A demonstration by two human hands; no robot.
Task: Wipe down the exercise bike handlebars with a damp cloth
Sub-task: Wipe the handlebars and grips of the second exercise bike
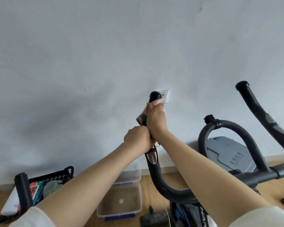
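The black left handlebar [152, 169] of the exercise bike rises up the middle of the view to a rounded end cap [155, 95]. My right hand [156, 119] is wrapped around its upper part, pressing a pinkish patterned cloth [141, 119] against the bar just below the cap. Directly beneath it, my left hand [137, 138] grips the same bar above the shiny metal sensor plate [152, 157]. At the right edge stands the other black handlebar [259, 112], untouched. A curved black loop bar [226, 126] sits between the two.
A clear plastic box [121, 200] with blue clips sits on the wooden floor below my arms. At the lower left is a black basket [56, 176] with cloths, plus a black upright post [23, 189]. A grey bin [233, 154] leans against the white wall.
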